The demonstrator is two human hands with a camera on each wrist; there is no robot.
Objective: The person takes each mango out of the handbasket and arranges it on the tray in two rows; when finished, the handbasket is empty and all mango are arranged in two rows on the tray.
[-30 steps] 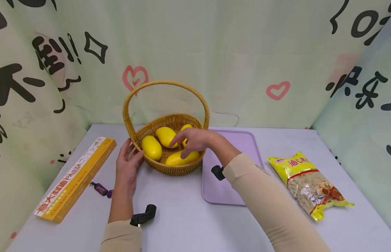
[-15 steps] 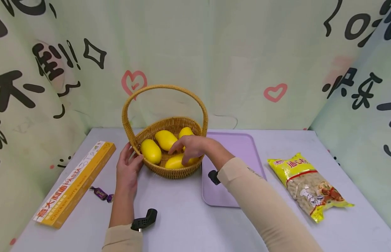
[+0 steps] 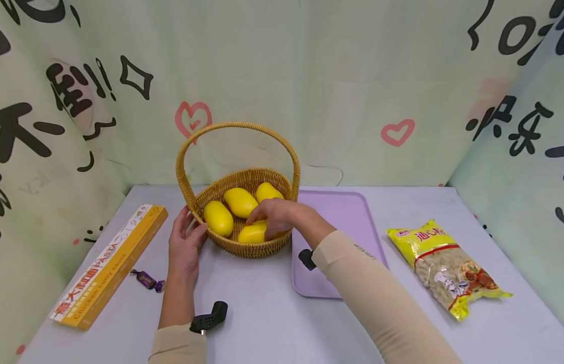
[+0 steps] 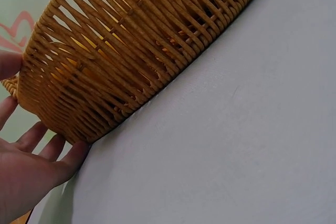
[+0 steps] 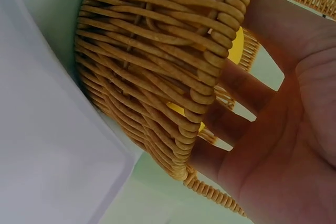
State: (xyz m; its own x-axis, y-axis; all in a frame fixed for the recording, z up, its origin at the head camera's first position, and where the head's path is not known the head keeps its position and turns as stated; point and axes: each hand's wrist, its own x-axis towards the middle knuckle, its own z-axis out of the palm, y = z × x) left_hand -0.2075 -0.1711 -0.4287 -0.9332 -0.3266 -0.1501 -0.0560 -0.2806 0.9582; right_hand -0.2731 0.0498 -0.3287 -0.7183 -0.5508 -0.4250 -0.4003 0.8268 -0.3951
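Note:
A wicker basket (image 3: 249, 250) with a tall arched handle stands on the table, with several yellow mangoes (image 3: 218, 218) inside. My left hand (image 3: 185, 245) holds the basket's left side; in the left wrist view its fingers spread along the woven wall (image 4: 121, 40), the thumb up at the rim. Reaching over the right rim, my right hand (image 3: 277, 216) grips the front mango (image 3: 251, 234) between thumb and fingers, covering its right end. In the right wrist view the palm (image 5: 283, 145) shows beside the weave, and the fingertips are hidden inside the basket.
A purple tray (image 3: 318, 288) lies right of the basket, partly under the right forearm. Farther right is a yellow pasta bag (image 3: 448, 273). At left lie a long pasta box (image 3: 110, 268) and a purple-wrapped candy (image 3: 145, 279). A printed curtain (image 3: 341, 91) stands behind the table.
My right hand has lowered into the basket and closed around the front mango, uncovering the back-right mango. The left hand stays at the basket's side. The head view has tilted slightly.

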